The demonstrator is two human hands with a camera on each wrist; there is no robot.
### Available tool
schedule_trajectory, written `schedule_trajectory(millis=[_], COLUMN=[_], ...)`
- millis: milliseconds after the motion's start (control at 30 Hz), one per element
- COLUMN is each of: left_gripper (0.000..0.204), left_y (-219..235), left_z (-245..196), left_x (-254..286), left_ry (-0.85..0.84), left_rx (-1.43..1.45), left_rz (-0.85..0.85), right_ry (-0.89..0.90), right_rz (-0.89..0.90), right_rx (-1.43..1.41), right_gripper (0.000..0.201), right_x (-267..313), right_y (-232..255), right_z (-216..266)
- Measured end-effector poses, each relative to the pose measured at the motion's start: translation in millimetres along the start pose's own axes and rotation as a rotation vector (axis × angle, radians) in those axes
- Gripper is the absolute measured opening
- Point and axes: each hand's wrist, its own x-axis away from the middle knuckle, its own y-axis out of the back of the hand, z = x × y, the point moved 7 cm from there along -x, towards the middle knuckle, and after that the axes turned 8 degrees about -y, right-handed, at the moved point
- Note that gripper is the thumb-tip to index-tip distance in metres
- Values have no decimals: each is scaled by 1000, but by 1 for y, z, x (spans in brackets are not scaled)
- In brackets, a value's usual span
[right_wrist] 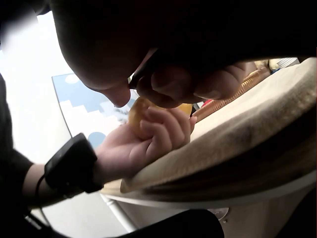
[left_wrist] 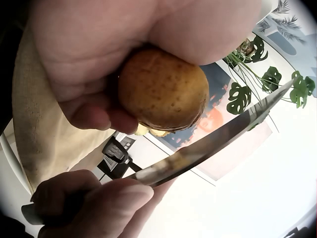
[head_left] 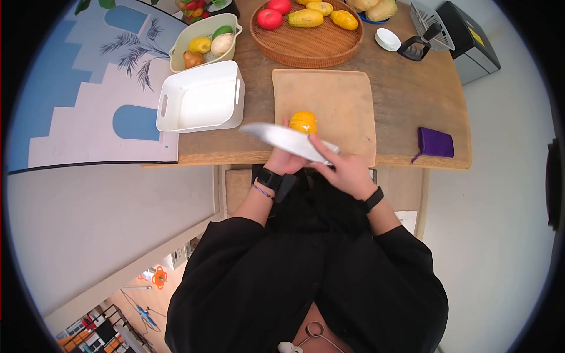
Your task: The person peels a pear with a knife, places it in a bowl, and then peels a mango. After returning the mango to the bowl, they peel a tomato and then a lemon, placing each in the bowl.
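My right hand (head_left: 352,173): wrapped round the dark handle of a knife (head_left: 276,136), whose broad, shiny blade points to my left.
My left hand (head_left: 283,161): fingers curled about a yellow-brown piece of produce (head_left: 303,122), rounded and speckled, near the front edge of the tan board.
In the way: the blade crosses above my left hand, hiding part of it from my head view.
Tan board (head_left: 329,94): flat, with rounded corners, reaching to the front edge of the brown worktop (head_left: 418,100).
Purple pouch (head_left: 436,143): soft-looking, by itself near the worktop's right end.
White tub (head_left: 206,125): smooth, rectangular, a slot handle in its end; its pale floor lies bare, just left of the board.
Cream basket (head_left: 189,36): just behind the tub, holding one green, one yellow, one pale round and one brown piece of produce.
Black-handled tool (head_left: 416,49): right of the wicker tray, near a small round white dish (head_left: 387,39).
Wicker tray (head_left: 297,45): round, woven, behind the board; two red round pieces and several yellow oblong ones sit in it.
Blue plate (head_left: 377,22): far back, under pale yellowish produce.
Grey basket (head_left: 434,26): slatted, beside a dark box (head_left: 474,47).
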Motion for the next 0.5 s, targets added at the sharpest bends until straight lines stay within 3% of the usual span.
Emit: schedule_trajectory(millis=[33,67,100,167,200,300,367,433,500], left_gripper=[73,76,76,74,74,71,66,63,60], left_y=[-2,15,19,13,13,11,6,-7,0], left_z=[-1,3,3,2,0,1,-1,0,-4], left_x=[4,-9,-10,-10,-11,-6,-2,3,3], left_ry=[4,53,53,72,69,60,20,-34,-84], left_rx=[-18,52,51,64,62,30,50,3,-42], left_rz=[-53,51,50,230,231,202,46,-5,-63], right_ry=[-2,93,190,177,181,167,153,-54,-125], right_rz=[0,-87,-174,-160,-187,-220,-240,-50,-11], right_rx=[-1,-2,-3,20,3,-10,0,-24,-171], right_gripper=[66,64,62,59,59,61,61,64,63], right_x=[1,3,6,6,5,5,2,-5,-12], right_y=[-7,-13,-14,-19,-18,-15,-7,-11,0], right_z=[2,8,17,17,17,17,13,-5,-11])
